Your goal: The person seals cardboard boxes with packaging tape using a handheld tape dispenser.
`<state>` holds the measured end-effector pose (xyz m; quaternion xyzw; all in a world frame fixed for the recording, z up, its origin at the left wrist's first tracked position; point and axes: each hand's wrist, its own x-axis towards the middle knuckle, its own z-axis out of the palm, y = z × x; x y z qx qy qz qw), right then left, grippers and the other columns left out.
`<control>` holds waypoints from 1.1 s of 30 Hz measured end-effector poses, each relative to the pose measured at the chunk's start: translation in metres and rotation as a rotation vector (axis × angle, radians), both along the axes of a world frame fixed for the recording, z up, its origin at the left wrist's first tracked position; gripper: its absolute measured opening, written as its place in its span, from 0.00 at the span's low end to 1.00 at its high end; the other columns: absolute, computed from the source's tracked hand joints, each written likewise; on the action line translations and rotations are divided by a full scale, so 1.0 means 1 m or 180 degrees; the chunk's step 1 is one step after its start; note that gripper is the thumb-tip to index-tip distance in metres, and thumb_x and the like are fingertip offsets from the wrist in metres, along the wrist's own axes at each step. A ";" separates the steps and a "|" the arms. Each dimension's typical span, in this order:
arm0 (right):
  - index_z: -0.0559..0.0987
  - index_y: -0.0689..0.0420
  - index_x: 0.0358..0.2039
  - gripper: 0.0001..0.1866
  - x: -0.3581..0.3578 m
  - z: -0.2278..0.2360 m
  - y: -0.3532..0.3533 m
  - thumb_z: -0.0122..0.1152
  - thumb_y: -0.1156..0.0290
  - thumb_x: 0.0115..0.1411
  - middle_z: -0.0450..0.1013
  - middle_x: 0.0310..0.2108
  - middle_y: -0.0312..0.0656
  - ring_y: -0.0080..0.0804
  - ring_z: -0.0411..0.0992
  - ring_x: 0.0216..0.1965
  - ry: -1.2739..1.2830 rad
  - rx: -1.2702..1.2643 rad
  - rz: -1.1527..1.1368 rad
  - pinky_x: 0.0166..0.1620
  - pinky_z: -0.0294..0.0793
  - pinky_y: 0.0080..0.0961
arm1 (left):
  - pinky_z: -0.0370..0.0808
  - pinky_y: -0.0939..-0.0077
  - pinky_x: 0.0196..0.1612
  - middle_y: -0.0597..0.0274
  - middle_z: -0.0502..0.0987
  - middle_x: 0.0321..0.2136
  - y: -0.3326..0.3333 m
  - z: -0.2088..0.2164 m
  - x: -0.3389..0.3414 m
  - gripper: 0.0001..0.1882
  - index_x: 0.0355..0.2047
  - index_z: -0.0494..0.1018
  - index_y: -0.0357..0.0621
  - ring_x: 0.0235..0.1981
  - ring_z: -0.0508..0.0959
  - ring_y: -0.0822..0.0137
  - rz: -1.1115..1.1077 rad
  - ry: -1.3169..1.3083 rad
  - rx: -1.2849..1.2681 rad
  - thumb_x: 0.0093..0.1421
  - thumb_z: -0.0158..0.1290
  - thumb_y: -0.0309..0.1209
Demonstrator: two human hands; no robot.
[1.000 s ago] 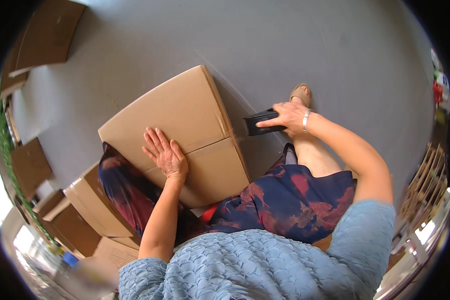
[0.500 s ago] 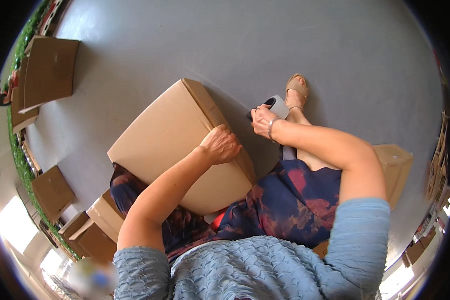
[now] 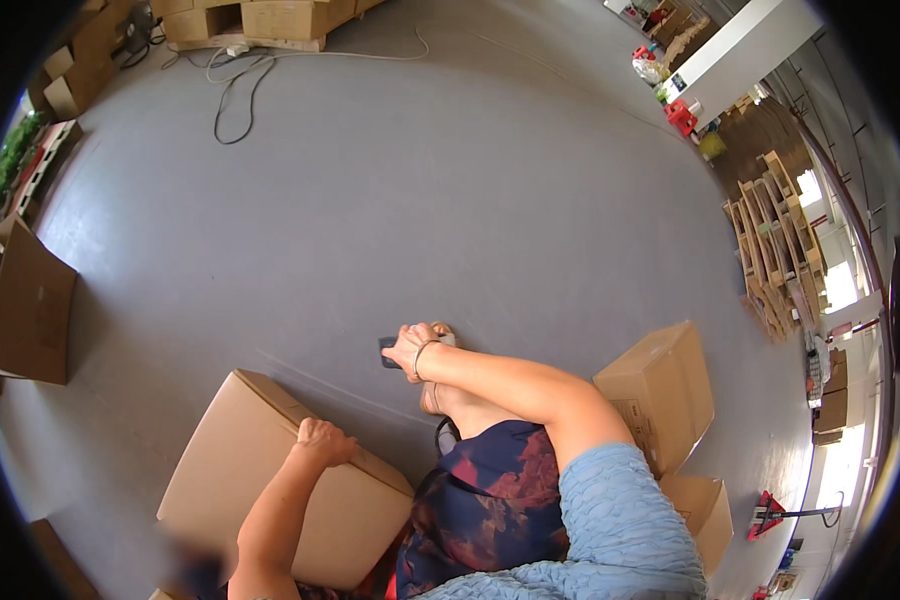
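A closed brown cardboard box (image 3: 240,470) leans tilted against my left side and lap. My left hand (image 3: 325,443) lies on its upper edge, the fingers curled over and hooked on the flap side. Farther out, my right hand (image 3: 410,350) grips a packing tape dispenser, whose black part (image 3: 388,353) sticks out on the left of the fingers. The tape roll is mostly hidden behind the hand. This hand is in front of my sandalled foot (image 3: 443,332), apart from the box.
Two more cardboard boxes (image 3: 660,395) stand close by my right side. An open carton (image 3: 32,300) is at the far left. Stacked boxes (image 3: 280,18) and loose cables (image 3: 232,110) lie ahead. Wooden pallets (image 3: 775,240) and a red pallet jack (image 3: 767,515) are at the right.
The view has swung up and to the right, showing more floor and the pallets. My right hand has moved farther out with the tape dispenser; my left hand stays on the box edge.
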<state>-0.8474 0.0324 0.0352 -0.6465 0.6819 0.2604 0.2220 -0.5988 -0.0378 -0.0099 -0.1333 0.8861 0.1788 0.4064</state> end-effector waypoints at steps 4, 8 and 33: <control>0.81 0.47 0.47 0.24 0.005 0.018 -0.004 0.66 0.68 0.44 0.80 0.41 0.42 0.40 0.77 0.50 -0.0072 0.0824 -0.0310 0.43 0.78 0.40 | 0.53 0.51 0.71 0.52 0.78 0.55 -0.015 0.003 0.005 0.32 0.52 0.79 0.43 0.62 0.72 0.56 -0.0248 0.0141 -0.0223 0.72 0.33 0.53; 0.86 0.48 0.35 0.14 0.039 0.027 -0.019 0.66 0.63 0.45 0.82 0.40 0.40 0.33 0.79 0.48 -0.0237 0.0720 -0.0468 0.47 0.75 0.28 | 0.39 0.42 0.74 0.52 0.59 0.70 -0.022 0.013 0.043 0.29 0.64 0.67 0.41 0.73 0.55 0.54 0.0807 0.2648 -0.0619 0.71 0.40 0.47; 0.75 0.43 0.56 0.29 0.215 0.097 -0.116 0.55 0.51 0.52 0.80 0.34 0.55 0.62 0.78 0.39 -0.0837 -0.0602 -0.0890 0.45 0.77 0.52 | 0.32 0.42 0.74 0.58 0.49 0.74 -0.071 -0.011 0.154 0.33 0.71 0.57 0.46 0.76 0.43 0.56 0.2898 0.2413 -0.1956 0.69 0.40 0.45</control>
